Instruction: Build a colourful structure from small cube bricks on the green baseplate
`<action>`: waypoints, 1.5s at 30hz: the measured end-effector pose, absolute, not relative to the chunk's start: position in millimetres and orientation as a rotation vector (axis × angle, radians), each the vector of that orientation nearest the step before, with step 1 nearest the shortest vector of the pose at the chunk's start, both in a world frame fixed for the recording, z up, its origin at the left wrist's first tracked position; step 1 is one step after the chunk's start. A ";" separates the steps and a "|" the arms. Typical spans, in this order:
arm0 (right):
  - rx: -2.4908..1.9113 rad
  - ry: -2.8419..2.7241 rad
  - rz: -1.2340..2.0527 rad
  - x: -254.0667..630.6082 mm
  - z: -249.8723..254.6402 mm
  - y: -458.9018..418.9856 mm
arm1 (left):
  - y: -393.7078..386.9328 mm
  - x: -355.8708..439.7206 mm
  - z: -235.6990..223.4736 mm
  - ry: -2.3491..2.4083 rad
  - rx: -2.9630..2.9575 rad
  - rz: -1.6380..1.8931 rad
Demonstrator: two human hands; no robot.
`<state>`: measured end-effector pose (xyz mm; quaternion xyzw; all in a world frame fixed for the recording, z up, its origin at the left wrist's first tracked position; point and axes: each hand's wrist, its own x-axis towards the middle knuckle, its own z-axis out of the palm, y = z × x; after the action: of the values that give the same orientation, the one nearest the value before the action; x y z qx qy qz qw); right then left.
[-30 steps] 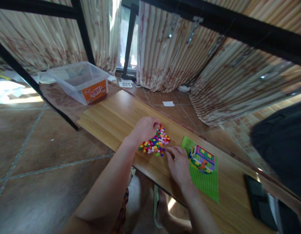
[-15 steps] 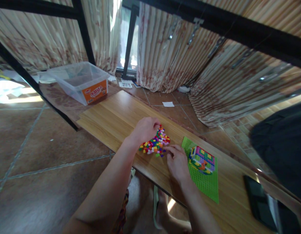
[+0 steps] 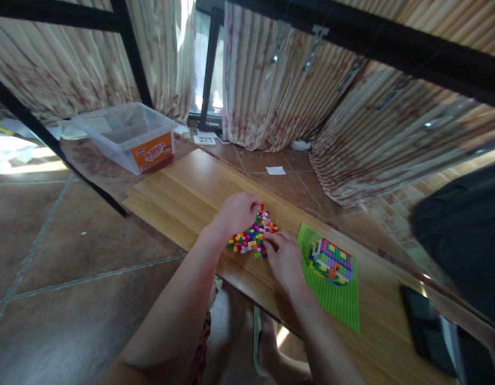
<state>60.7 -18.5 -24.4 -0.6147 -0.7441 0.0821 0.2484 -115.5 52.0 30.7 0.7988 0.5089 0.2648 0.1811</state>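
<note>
A loose pile of small coloured building bricks (image 3: 251, 235) lies on the wooden board. My left hand (image 3: 240, 211) rests at the pile's far left side, fingers curled; whatever its fingertips hold is hidden. Over the near right edge of the pile is my right hand (image 3: 283, 256), its thumb and forefinger close together among the bricks. I cannot make out a brick between them. To the right, a green baseplate (image 3: 335, 307) lies flat, bearing a block built of many-coloured bricks (image 3: 332, 262) in layers.
The long wooden board (image 3: 183, 182) slants across the view. At its far left end stands a clear plastic bin (image 3: 122, 128) with an orange label. A black tablet-like object (image 3: 424, 326) lies at the right end. Black metal bars (image 3: 375, 48) cross above, before striped curtains (image 3: 267, 80).
My right hand has moved left and slightly away from me, from the pile's right edge onto the bricks. My left hand stays about where it was. The view has shifted slightly.
</note>
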 end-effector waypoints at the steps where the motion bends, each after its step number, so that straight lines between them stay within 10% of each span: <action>1: -1.676 -2.033 0.222 61.9 -24.4 -18.9 | 52.1 -115.6 30.7 1.437 2.257 0.746; 45: -1.533 -1.503 0.711 83.1 14.5 -62.4 | 22.5 -66.3 29.7 0.829 1.898 0.320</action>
<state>83.1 -62.4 14.5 -0.6132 -0.6013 0.2846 0.4259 -66.3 22.5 29.7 0.7845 0.3426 0.1321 0.4996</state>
